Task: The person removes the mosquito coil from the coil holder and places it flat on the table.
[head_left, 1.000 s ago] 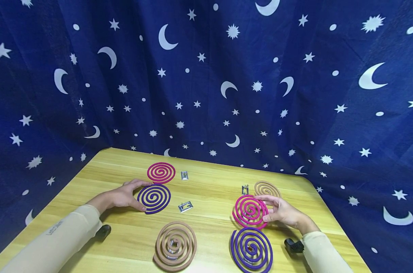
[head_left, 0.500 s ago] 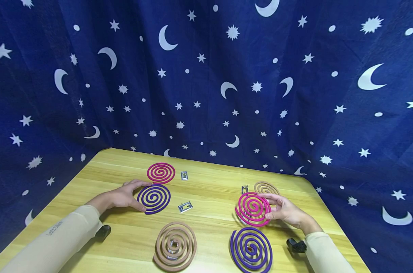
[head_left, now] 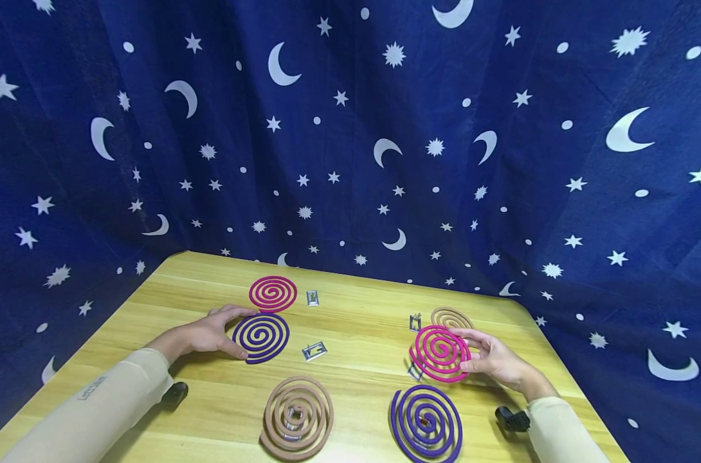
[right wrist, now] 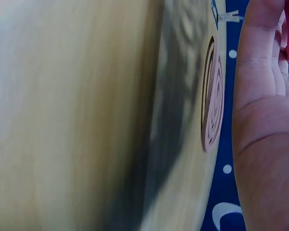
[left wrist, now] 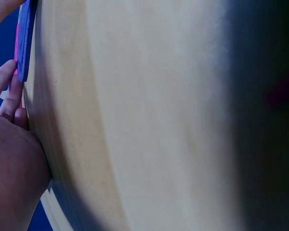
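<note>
Head view: taking the front brown mosquito coil (head_left: 298, 418) as reference, the pink mosquito coil (head_left: 441, 350) is beyond it and to the right, looking raised off the wooden table (head_left: 211, 405). Right hand (head_left: 495, 359) pinches the pink coil's right rim, thumb nearer, fingers farther; the right wrist view shows only a sliver of pink at the fingers. Left hand (head_left: 210, 330), beyond and left of the front brown coil, curves thumb and fingers around the left rim of the left purple mosquito coil (head_left: 260, 334); how hard it squeezes, can't tell. Near metal stand (head_left: 415, 372), also beyond and right of the front brown coil, peeks past the pink coil's edge; contact between them unclear. The right purple mosquito coil (head_left: 426, 421) is directly right of the front brown coil, so the pink one has little spare room on that side. Handling, my judgement: grip at the outer ring only, light but steady, since thin spirals like this probably flex or snap if squeezed inward; keep the pink coil level, with its center well above the stand's prong; no sideways drag; left fingers best kept quiet so the purple spiral doesn't skid.
</note>
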A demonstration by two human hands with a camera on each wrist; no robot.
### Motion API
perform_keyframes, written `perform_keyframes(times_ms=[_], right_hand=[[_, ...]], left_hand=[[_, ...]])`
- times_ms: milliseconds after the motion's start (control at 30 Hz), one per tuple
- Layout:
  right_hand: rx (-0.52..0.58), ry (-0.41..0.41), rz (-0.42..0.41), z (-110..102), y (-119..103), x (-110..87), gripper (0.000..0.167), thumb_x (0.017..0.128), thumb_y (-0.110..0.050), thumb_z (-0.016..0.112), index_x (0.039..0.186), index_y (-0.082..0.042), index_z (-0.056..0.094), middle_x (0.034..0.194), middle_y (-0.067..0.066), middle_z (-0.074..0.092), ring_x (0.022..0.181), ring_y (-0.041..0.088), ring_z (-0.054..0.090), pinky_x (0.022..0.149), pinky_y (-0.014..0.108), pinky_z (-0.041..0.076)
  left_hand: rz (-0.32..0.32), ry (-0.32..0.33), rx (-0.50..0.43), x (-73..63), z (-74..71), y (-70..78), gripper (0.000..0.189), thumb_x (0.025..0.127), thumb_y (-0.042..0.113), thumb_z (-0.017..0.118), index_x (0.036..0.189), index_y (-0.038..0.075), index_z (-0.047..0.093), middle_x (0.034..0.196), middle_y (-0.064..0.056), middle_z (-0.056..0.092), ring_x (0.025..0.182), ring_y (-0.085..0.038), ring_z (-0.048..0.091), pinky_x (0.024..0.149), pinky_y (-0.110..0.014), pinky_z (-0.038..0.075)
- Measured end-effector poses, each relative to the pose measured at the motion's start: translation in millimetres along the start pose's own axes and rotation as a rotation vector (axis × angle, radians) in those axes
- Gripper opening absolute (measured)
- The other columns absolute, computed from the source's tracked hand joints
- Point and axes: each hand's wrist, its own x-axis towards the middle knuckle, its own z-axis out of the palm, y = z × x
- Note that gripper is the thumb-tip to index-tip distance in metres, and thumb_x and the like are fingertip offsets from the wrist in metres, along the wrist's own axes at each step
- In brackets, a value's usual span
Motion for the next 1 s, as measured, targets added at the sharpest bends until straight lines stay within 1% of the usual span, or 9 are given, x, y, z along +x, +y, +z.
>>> perform_keyframes(times_ms=[167, 367, 467, 600, 767, 1000], right_hand=[[0.047, -0.007, -0.016, -6.2, 3.3, -7.6, 0.065, 0.089, 0.022, 0.057, 0.147, -0.004, 0.046, 0.134, 0.014, 0.057, 0.111, 0.024, 0.064, 0.09, 0.038, 0.054], [0.109, -0.021, -0.012, -14.5, 7.0, -17.3, 0.067, 0.09, 0.023, 0.052, 0.147, -0.012, 0.049, 0.134, 0.012, 0.057, 0.114, 0.024, 0.063, 0.093, 0.04, 0.053], [0.126, -0.023, -0.007, -17.9, 9.0, -21.2, 0.067, 0.09, 0.023, 0.052, 0.147, -0.014, 0.05, 0.134, 0.012, 0.058, 0.114, 0.024, 0.063, 0.093, 0.04, 0.053], [0.131, -0.033, -0.008, -22.1, 10.9, -25.8, 0.066, 0.091, 0.023, 0.051, 0.148, -0.011, 0.048, 0.135, 0.012, 0.058, 0.115, 0.025, 0.063, 0.093, 0.042, 0.053], [0.127, -0.029, 0.012, -24.8, 11.6, -31.6, 0.065, 0.092, 0.023, 0.049, 0.148, -0.009, 0.047, 0.134, 0.011, 0.059, 0.113, 0.025, 0.064, 0.092, 0.043, 0.053], [0.132, -0.028, 0.037, -26.5, 10.7, -37.3, 0.065, 0.093, 0.021, 0.049, 0.146, -0.016, 0.052, 0.134, 0.013, 0.058, 0.114, 0.024, 0.063, 0.093, 0.043, 0.052]], left_hand=[[0.004, 0.0, 0.007, 1.0, 0.2, -1.6, 0.094, 0.062, 0.033, 0.096, 0.144, 0.015, 0.054, 0.145, -0.016, 0.042, 0.131, -0.044, 0.029, 0.104, -0.074, 0.023], [0.005, -0.008, 0.002, 1.0, -0.1, -0.4, 0.095, 0.062, 0.033, 0.096, 0.145, 0.014, 0.053, 0.146, -0.017, 0.041, 0.132, -0.044, 0.028, 0.104, -0.074, 0.022], [0.001, -0.007, 0.001, 1.6, 0.3, -0.4, 0.096, 0.062, 0.033, 0.096, 0.145, 0.013, 0.052, 0.146, -0.017, 0.041, 0.133, -0.044, 0.027, 0.105, -0.074, 0.021], [-0.003, -0.005, 0.002, 1.8, -0.3, 0.5, 0.096, 0.062, 0.033, 0.096, 0.146, 0.013, 0.052, 0.146, -0.017, 0.04, 0.133, -0.045, 0.026, 0.105, -0.074, 0.02], [0.001, -0.003, -0.001, 1.7, -0.4, 0.6, 0.096, 0.062, 0.033, 0.096, 0.146, 0.013, 0.052, 0.146, -0.018, 0.04, 0.133, -0.045, 0.026, 0.105, -0.074, 0.021], [0.001, 0.004, -0.007, 1.6, 0.0, -0.8, 0.096, 0.061, 0.032, 0.097, 0.144, 0.014, 0.053, 0.146, -0.016, 0.041, 0.133, -0.044, 0.027, 0.105, -0.074, 0.021]])
